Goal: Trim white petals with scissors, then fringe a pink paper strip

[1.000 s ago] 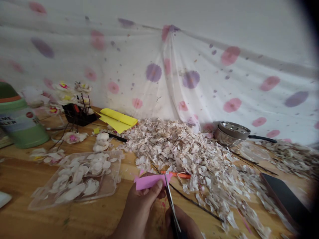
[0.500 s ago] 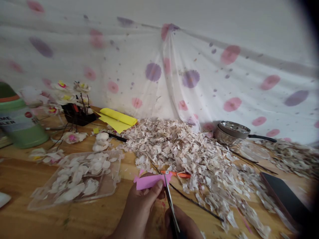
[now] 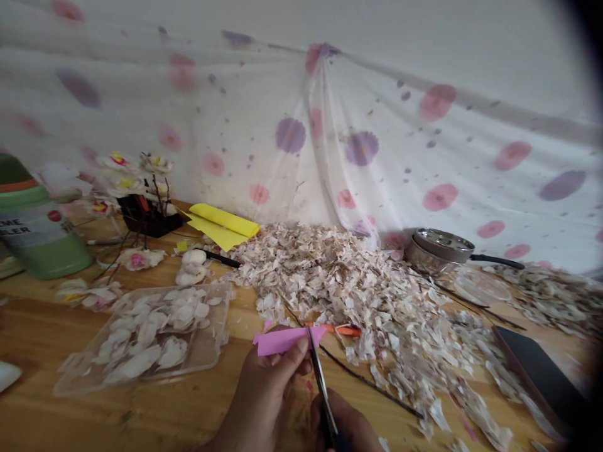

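Observation:
A strip of pink paper (image 3: 279, 341) is pinched between the thumb and fingers of my left hand (image 3: 268, 383), just above the table. My right hand (image 3: 346, 419) grips a pair of scissors (image 3: 320, 376) by dark handles that are partly hidden at the bottom edge. The blades point away from me and meet the strip near its right end, close to my left thumb. Behind the paper lies an orange tool (image 3: 346, 329), partly covered. A thin dark stick (image 3: 372, 378) runs along the table to the right of the scissors.
Dried whitish petals (image 3: 330, 270) are heaped mid-table. Left are a clear plastic tray (image 3: 207, 351) of pale petals, yellow paper (image 3: 223, 226), handmade flowers (image 3: 139, 259) and a green bottle (image 3: 47, 245). Right are a metal pan (image 3: 436, 254) and a phone (image 3: 537, 376). A flowered sheet (image 3: 264, 94) hangs behind.
The scissor blades have drawn closer together on the pink strip. The strip and my left hand have shifted very slightly; the rest stays put.

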